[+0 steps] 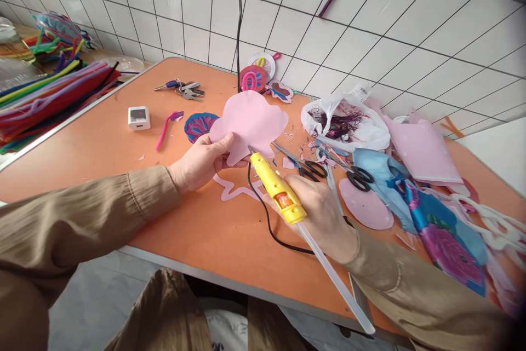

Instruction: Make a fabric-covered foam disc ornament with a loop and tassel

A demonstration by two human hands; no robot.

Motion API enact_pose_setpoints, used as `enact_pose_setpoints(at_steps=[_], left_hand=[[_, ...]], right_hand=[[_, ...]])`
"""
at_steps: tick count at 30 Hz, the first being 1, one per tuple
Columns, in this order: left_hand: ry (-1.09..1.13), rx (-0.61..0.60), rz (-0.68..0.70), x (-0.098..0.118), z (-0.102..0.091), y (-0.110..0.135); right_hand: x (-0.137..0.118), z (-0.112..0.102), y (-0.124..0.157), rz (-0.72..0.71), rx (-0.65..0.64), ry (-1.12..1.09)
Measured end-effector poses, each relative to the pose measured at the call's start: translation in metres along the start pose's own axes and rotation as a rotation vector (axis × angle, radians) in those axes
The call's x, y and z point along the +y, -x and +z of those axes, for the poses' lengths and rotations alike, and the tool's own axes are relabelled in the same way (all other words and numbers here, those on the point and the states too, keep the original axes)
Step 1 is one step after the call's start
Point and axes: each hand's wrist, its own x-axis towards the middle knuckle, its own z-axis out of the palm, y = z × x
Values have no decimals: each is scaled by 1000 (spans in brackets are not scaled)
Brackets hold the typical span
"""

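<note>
My left hand (pixel 211 156) pinches the lower left edge of a pink cut-out (pixel 250 121) with a wavy outline, thumb on top and fingers beneath. Wrapped round a yellow hot glue gun (pixel 273 184) is my right hand (pixel 318 208). The gun's nozzle points at the lower part of the cut-out, at or very near its surface; I cannot tell if it touches. A long clear glue stick (pixel 337 280) sticks out of the gun's back end. Behind the cut-out a round blue and purple fabric piece (pixel 199 126) is partly covered. Below lies a pink cut strip (pixel 234 189).
Two pairs of scissors (pixel 314 169) lie among scraps to the right, near a white plastic bag (pixel 347 121) of dark threads. Floral fabric (pixel 447 241) and a pink oval (pixel 365 203) are there too. Keys (pixel 189 90), a white charger (pixel 138 118) and pipe cleaners (pixel 53 93) are left. A black cord (pixel 271 225) crosses the orange table.
</note>
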Motion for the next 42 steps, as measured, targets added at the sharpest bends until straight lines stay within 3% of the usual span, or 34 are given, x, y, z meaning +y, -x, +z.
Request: enact_pose_setpoints(at_steps=[37,42], left_hand=[[-33,-21,7,1,-1,0],[-27,-36,4,1,0,1]], right_hand=[[1,-3,-3,-14,-27,-30],[0,-2,-2,33,-54,-70]])
